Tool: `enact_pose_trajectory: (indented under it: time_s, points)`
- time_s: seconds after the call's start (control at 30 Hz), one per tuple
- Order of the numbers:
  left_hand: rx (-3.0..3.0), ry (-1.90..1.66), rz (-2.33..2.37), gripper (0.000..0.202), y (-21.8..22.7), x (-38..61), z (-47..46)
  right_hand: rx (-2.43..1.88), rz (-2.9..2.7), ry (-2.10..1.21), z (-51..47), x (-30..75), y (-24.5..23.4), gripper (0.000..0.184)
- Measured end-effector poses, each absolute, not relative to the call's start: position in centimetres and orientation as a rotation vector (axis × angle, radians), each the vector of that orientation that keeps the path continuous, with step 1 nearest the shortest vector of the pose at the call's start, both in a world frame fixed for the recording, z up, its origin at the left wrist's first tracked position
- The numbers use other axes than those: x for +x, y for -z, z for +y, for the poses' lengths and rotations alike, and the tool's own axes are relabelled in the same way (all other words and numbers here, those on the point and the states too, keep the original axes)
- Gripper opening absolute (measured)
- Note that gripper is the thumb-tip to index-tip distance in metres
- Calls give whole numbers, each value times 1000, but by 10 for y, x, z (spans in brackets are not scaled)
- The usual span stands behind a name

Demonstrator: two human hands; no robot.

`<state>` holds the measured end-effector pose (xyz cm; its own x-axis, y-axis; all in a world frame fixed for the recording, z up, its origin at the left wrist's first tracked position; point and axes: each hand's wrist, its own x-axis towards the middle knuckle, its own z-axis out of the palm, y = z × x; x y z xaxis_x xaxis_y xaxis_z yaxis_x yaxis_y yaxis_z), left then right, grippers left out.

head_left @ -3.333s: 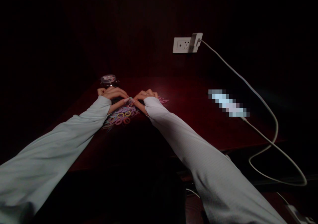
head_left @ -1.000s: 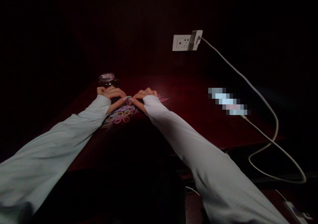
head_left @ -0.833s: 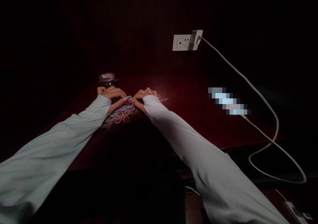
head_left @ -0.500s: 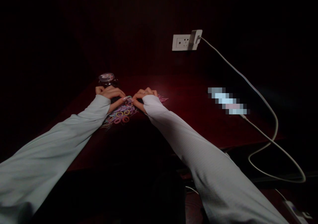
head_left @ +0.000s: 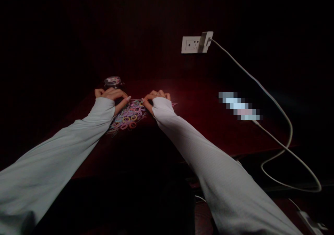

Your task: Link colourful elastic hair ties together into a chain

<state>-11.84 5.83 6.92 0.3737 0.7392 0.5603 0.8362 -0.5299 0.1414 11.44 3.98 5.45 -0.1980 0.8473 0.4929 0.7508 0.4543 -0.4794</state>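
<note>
My left hand [head_left: 112, 96] is closed in a pinch on one end of a thin, pale hair tie [head_left: 136, 99]. At its other end, my right hand [head_left: 156, 97] also pinches it, so the band is drawn straight between my fingertips. Just under the hands lies a tangled heap of small coloured hair ties [head_left: 133, 117], mostly purple, pink, yellow and orange. Some form clear rings at the front edge; others look like loose strands. A few pink ones show past my right hand. My wrists partly cover the heap.
Behind my left hand stands a round, dark container with a patterned lid [head_left: 113, 80]. To the right, a pixelated object [head_left: 238, 105] lies on the dark red table [head_left: 198, 123]. Its white cable [head_left: 273, 99] runs to a charger [head_left: 207, 39] in the wall socket [head_left: 191, 45].
My hands have moved apart, left hand leftward and right hand slightly rightward. The hair tie between them is now stretched into a straight line.
</note>
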Motion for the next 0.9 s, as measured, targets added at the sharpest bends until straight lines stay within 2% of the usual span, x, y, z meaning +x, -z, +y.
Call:
enact_pose_trajectory:
  time_s: [0.4,0.63,0.77,0.9]
  points:
    - [-2348,1025,-1517,36,-67,-117,54,-1490,-1864,-86,41,114,-51,36]
    - [-2456,891,-1511,29,-73,-123,57,-1425,-1847,-101,42,113,-48,37]
    - [-2406,941,-1496,34,-70,-117,56,-1425,-1944,-170,36,112,-57,39]
    - [-2449,929,-1390,36,-65,-108,52,-1258,-2120,-210,35,113,-58,33]
